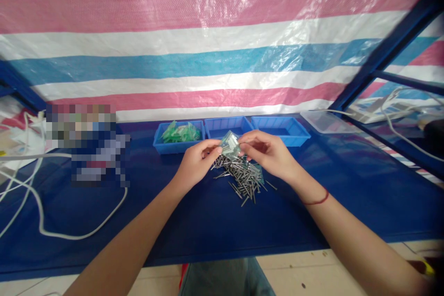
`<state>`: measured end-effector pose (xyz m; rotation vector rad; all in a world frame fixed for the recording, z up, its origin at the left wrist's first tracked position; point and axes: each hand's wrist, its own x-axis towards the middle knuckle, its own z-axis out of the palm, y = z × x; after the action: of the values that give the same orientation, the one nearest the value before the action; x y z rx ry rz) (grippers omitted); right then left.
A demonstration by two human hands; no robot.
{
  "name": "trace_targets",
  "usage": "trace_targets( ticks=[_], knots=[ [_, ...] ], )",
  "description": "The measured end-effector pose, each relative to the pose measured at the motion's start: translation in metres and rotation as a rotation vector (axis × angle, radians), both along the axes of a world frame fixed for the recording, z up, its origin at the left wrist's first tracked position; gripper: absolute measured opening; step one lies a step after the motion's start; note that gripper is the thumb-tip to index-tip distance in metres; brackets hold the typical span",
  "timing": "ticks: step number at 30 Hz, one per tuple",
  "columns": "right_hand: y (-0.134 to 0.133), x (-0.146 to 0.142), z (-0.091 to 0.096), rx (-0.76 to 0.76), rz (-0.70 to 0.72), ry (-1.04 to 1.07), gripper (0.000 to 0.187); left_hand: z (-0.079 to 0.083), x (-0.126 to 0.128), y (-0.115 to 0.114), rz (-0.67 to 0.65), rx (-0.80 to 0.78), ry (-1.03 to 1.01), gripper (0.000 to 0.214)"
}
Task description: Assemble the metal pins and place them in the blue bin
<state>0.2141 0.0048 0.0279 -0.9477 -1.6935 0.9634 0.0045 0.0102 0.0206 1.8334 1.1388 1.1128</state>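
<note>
Between my two hands is a small clear plastic bag (229, 142), with what look like several screws inside it. My left hand (201, 159) pinches the bag's left edge between thumb and fingers. On the other side my right hand (267, 152) grips the right edge, fingers curled. Right below the bag lies a loose heap of long metal screws (244, 178) on the blue table (194, 226). Part of the heap is hidden behind the bag and my hands.
Three blue bins stand in a row at the back. The left bin (176, 149) holds green plastic bags (180, 132); beside it are the middle bin (229, 124) and right bin (294, 136). A clear lid (329, 122) lies farther right. White cables (69, 237) cross the table's left side.
</note>
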Motion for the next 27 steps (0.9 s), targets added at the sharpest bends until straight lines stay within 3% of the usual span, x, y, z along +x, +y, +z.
trace_targets(
  ticks=[2, 5, 8, 10, 14, 22, 25, 27],
  knots=[
    [-0.001, 0.0, 0.002, 0.017, -0.015, 0.012, 0.021, 0.01, -0.01, 0.002, 0.128, 0.164, 0.105, 0.02],
    [-0.001, 0.003, 0.006, 0.068, -0.101, 0.044, 0.022, 0.029, -0.036, 0.01, 0.455, 0.436, 0.251, 0.021],
    [0.0, 0.006, 0.009, 0.104, -0.187, 0.065, 0.019, 0.042, -0.068, 0.021, 0.644, 0.548, 0.408, 0.02],
    [0.001, 0.008, 0.01, 0.104, -0.216, 0.068, 0.018, 0.046, -0.087, 0.026, 0.652, 0.505, 0.455, 0.021],
    [0.003, 0.009, 0.011, 0.085, -0.233, 0.056, 0.02, 0.05, -0.11, 0.032, 0.48, 0.364, 0.511, 0.024],
    [0.003, 0.008, 0.011, 0.057, -0.228, 0.03, 0.024, 0.036, -0.122, 0.041, 0.273, 0.353, 0.754, 0.026],
    [0.007, 0.024, 0.013, 0.099, -0.259, -0.117, 0.021, 0.035, -0.119, 0.042, 0.305, 0.407, 0.737, 0.028],
    [0.01, 0.041, 0.014, 0.113, -0.28, -0.352, 0.015, 0.037, -0.114, 0.04, 0.351, 0.451, 0.703, 0.031]
  ],
)
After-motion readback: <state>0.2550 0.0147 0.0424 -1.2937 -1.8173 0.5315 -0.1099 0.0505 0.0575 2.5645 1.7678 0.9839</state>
